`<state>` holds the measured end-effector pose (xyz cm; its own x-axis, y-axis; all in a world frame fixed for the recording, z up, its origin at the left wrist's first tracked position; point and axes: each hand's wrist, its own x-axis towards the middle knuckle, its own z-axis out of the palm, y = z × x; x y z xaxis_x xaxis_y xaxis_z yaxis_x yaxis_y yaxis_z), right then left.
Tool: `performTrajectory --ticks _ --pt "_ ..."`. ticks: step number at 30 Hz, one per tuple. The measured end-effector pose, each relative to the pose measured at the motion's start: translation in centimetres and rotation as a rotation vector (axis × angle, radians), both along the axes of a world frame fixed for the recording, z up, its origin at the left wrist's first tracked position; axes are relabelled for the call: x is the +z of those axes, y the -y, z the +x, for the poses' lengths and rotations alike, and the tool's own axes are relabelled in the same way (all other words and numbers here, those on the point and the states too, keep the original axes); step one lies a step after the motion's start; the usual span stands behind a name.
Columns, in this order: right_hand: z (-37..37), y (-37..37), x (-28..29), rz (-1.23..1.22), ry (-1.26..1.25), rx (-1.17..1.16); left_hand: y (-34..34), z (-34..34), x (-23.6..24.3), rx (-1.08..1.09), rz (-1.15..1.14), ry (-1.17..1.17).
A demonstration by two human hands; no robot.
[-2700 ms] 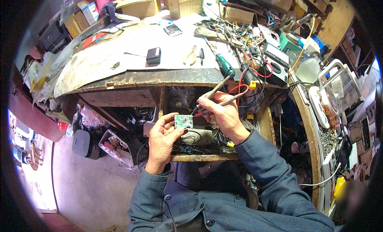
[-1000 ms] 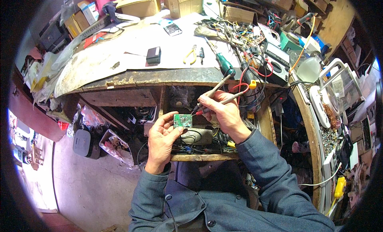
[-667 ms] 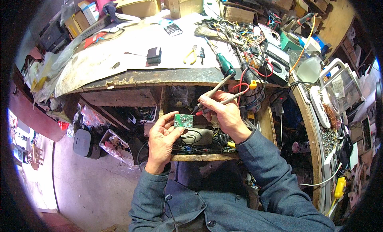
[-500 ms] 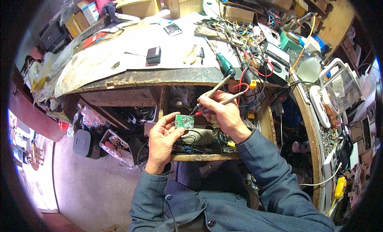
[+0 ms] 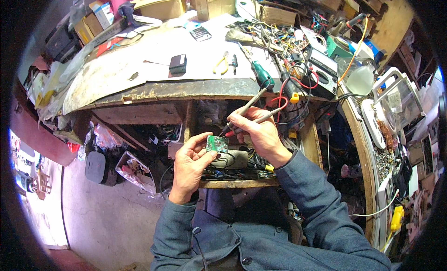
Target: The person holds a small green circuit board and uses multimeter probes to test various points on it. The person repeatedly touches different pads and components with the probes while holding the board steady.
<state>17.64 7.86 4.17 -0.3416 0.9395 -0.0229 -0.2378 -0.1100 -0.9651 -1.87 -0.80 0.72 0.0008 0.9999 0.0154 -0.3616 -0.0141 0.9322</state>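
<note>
Between thumb and fingers, my left hand (image 5: 190, 164) grips a small green circuit board (image 5: 217, 144) by its left and lower edges, above the drawer. My right hand (image 5: 260, 133) is closed around two multimeter probes (image 5: 250, 104), held much like a pair of chopsticks. Their black and red tips come down at the board's upper right part; whether both touch it I cannot tell. A red lead and a black lead run from the probes' side toward the analog multimeter (image 5: 323, 71) on the right of the bench.
On the pale bench top lie a black box-shaped part (image 5: 178, 64), yellow-handled pliers (image 5: 220, 64) and a green-handled screwdriver (image 5: 262, 74). Tangled wires and parts (image 5: 279, 40) heap up behind. An open wooden drawer (image 5: 237, 183) with cables sits below my hands.
The probes and my right hand have shifted slightly left, with the tips now farther over the board. The board has moved a little to the right and down.
</note>
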Motion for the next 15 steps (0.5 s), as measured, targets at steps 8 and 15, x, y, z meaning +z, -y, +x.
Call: performTrajectory --ticks 8,15 --pt "0.02 0.02 0.05 0.004 -0.022 -0.002 0.04 0.08 0.28 -0.008 0.004 -0.017" --pt "0.04 0.02 0.09 0.012 -0.023 -0.02 -0.02 0.02 -0.13 -0.011 0.013 0.013"
